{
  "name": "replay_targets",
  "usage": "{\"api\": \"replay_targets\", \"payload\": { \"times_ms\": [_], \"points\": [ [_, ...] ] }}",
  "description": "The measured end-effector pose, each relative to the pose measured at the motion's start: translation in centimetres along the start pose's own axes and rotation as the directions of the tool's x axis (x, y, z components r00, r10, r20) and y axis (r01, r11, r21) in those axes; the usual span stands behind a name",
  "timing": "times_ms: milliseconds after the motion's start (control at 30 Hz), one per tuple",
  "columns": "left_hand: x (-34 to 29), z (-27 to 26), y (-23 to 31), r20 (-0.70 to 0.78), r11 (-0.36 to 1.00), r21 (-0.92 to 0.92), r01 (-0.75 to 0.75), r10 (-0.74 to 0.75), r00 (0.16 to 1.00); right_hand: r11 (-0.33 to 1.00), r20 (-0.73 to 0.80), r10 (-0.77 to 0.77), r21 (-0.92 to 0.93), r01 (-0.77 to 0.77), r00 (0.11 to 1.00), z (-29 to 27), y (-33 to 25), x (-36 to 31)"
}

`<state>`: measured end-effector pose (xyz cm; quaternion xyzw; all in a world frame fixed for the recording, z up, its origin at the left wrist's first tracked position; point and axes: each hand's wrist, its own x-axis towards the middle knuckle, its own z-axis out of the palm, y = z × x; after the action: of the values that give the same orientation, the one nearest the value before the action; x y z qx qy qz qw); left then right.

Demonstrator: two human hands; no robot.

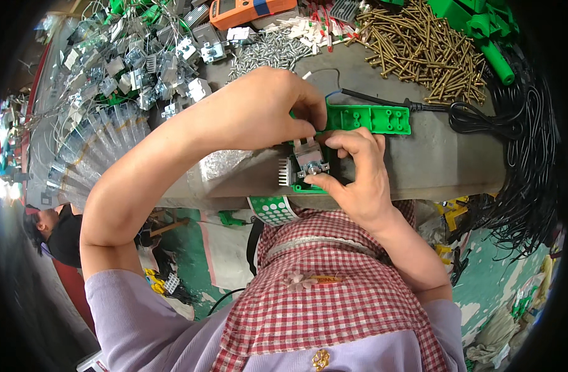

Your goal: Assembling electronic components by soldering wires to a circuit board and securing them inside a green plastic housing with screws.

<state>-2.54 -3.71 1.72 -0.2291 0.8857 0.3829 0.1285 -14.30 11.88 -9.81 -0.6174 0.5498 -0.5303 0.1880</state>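
Note:
My left hand (281, 108) reaches over from the left with fingers bent and thumb closed toward them. Its fingertips meet the top of a small grey electronic component (308, 157) with a round metal shaft; what they pinch is hidden. From the right, my right hand (361, 177) grips the component, thumb at its lower edge and index finger at its upper right. The component sits over a green plastic shell (310, 189), mostly covered. A finned metal heat sink (285, 172) adjoins it on the left. Behind my right fingers lies an open green shell half (374, 119) with inner posts.
A black cable (389, 101) runs right from the shell half to a large black cable bundle (526, 149). Brass-coloured screws (423, 49), small silver screws (268, 53) and an orange meter (246, 11) lie behind. Wired components (135, 68) and clear plastic bags (101, 139) cover the left.

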Motion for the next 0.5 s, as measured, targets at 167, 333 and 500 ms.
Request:
{"api": "replay_targets", "payload": {
  "times_ms": [167,333,500],
  "points": [
    [0.2,0.2,-0.4,-0.042,1.0,-0.002,0.025,-0.025,0.999,0.999,0.038,0.005,-0.04,-0.004,0.999,-0.3,-0.2,0.3],
    [0.3,0.9,-0.3,-0.043,0.999,-0.024,0.04,-0.041,0.998,0.998,0.028,-0.013,-0.06,0.015,1.0,-0.1,-0.1,0.2],
    [-0.5,3.0,0.1,-0.201,0.993,0.118,0.012,0.012,0.98,0.994,-0.005,0.025,-0.108,-0.025,1.0,0.1,-0.4,0.1]
  ]
}}
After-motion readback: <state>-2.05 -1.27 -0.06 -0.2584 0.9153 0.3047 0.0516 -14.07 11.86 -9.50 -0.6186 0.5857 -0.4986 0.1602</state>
